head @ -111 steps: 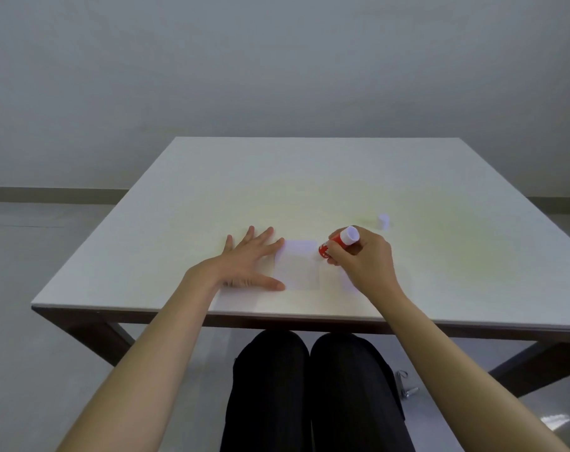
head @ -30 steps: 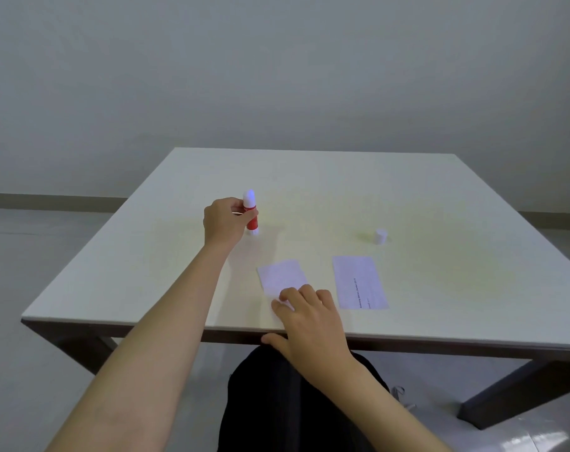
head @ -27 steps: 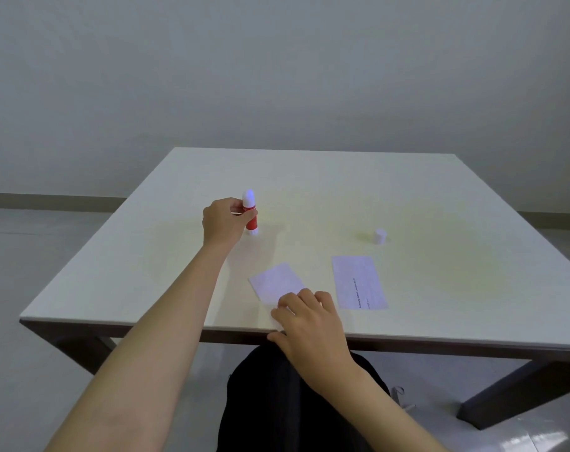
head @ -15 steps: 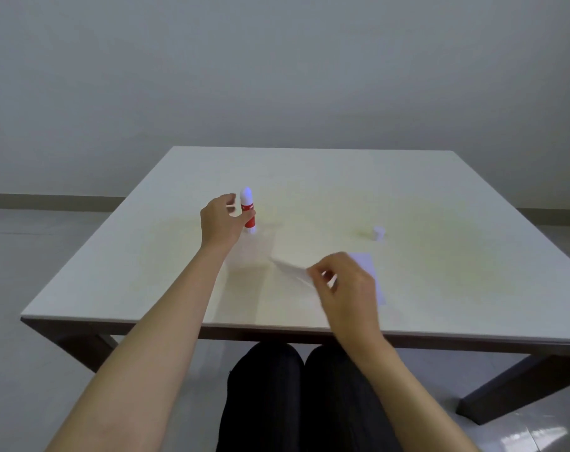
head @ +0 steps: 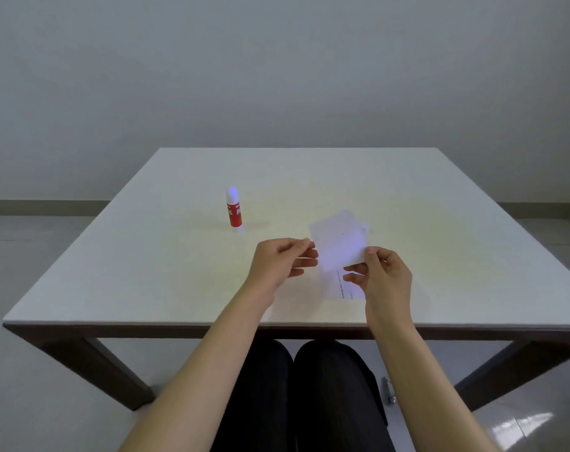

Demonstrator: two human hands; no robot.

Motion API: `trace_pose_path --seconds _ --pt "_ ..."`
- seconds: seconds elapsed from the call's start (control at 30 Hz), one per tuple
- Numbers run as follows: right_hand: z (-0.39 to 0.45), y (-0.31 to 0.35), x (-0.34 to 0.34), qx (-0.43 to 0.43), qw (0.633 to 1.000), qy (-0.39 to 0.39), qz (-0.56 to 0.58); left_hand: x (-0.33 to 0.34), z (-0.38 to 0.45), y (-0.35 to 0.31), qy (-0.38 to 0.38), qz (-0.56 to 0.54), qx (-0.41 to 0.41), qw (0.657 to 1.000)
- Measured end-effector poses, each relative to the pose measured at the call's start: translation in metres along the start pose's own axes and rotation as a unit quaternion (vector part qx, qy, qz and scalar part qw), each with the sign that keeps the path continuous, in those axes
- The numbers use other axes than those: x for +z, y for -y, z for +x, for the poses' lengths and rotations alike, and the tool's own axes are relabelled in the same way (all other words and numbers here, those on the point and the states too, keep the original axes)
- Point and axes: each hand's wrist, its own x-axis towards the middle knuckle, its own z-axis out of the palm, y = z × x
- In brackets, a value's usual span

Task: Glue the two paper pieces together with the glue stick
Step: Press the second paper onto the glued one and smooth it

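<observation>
You pinch the small white paper slip (head: 338, 243) between both hands, right hand (head: 386, 275) nearer, directly above the printed white sheet (head: 337, 285), whose long axis runs away from you.

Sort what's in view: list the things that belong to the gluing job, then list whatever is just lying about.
Part of the job:
- glue stick, standing upright and uncapped on the table
- held paper piece, pinched between left hand and right hand
- printed paper piece, flat on the table beneath it

Lying about:
- small metal object on the floor, unidentifiable

Red-and-white glue stick (head: 234, 208), white paper (head: 338, 244), white table (head: 179, 272).
</observation>
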Motion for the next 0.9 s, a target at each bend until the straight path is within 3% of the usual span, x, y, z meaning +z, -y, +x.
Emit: trace_pose_path --seconds 0.13,0.37,0.6,0.9 --pt "0.001 0.003 -0.008 -0.006 1.000 0.003 -0.016 0.006 0.002 -0.006 -0.011 -0.025 -0.001 1.000" --pt "0.014 0.011 -0.027 -0.006 0.990 0.047 -0.129 0.015 0.008 -0.009 -0.004 0.031 -0.025 0.999" --pt "0.034 0.018 -0.042 0.005 0.936 0.105 -0.337 0.020 0.013 0.004 -0.016 0.137 -0.021 0.990" --pt "0.043 0.007 -0.044 -0.004 0.898 0.109 -0.427 0.024 0.018 0.013 -0.019 0.232 -0.021 0.972"
